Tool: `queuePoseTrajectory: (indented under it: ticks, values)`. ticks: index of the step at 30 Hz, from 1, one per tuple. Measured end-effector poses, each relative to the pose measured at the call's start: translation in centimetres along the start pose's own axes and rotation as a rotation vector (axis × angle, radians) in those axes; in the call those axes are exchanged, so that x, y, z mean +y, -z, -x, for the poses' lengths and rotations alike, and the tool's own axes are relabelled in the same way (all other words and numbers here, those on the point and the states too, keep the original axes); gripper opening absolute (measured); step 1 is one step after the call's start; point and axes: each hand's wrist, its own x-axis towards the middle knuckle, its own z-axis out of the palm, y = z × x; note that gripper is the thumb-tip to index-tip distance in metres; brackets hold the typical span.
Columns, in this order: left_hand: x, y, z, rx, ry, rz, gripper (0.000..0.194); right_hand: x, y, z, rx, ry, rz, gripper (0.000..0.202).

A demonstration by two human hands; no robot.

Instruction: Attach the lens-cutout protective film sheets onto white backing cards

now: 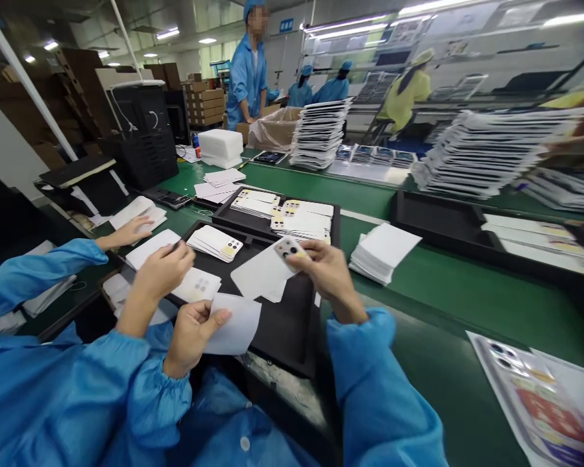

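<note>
Low in the frame, left of centre, the left hand (pixel 192 334) pinches a blank white sheet (pixel 236 331) by its edge, thumb on top, leaving its face clear. Just right of centre the right hand (pixel 328 269) has its fingers clamped on a small white phone-back piece (pixel 288 248), camera holes upward, probably to check them. Both hover over the black tray (pixel 282 331) on the green tabletop (pixel 448 292). A neighbour's hand (pixel 163 269) works at the tray's left edge.

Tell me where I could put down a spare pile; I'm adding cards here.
Bare green belt lies right of the white sheet stack, before the long black tray. The black tray under the right hand and left hand is crowded.
</note>
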Motion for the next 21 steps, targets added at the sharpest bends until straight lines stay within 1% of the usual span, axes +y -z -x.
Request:
queuePoseTrajectory:
  ticks: [2,3,4,6,8,10,12,15,17,21]
  values:
    - [0.8,-0.2,0.1,-0.049,0.067,0.026,0.029,-2.0,1.0,1.4,0.119,0.127,-0.277,0.046]
    - [1.2,-0.4,0.1,-0.065,0.089,0.035,0.031,-3.1,1.5,2.2,0.174,0.182,-0.362,0.048]
    - [1.6,-0.6,0.2,-0.071,0.096,0.035,0.032,-4.0,1.9,3.1,0.219,0.227,-0.412,0.048]
    - [2.2,-1.0,0.2,-0.080,0.090,0.007,0.034,-5.4,2.5,4.6,0.254,0.295,-0.446,0.045]
    - [2.6,-1.4,0.2,-0.085,0.074,-0.032,0.036,-6.0,2.8,5.7,0.233,0.333,-0.434,0.043]
    - [2.9,-1.6,0.1,-0.091,0.061,-0.056,0.037,-5.9,2.8,6.0,0.192,0.352,-0.404,0.044]
    - [2.9,-1.6,0.0,-0.092,0.066,-0.059,0.037,-5.6,2.8,5.8,0.163,0.360,-0.365,0.044]
    - [2.9,-1.3,-0.1,-0.083,0.081,-0.056,0.037,-5.4,3.0,5.4,0.167,0.378,-0.337,0.042]
    - [3.0,-1.2,-0.1,-0.075,0.064,-0.062,0.036,-5.5,3.2,5.3,0.152,0.383,-0.325,0.041]
    - [3.5,-1.3,-0.2,-0.047,0.008,-0.104,0.034,-5.8,3.5,5.5,0.064,0.361,-0.276,0.042]
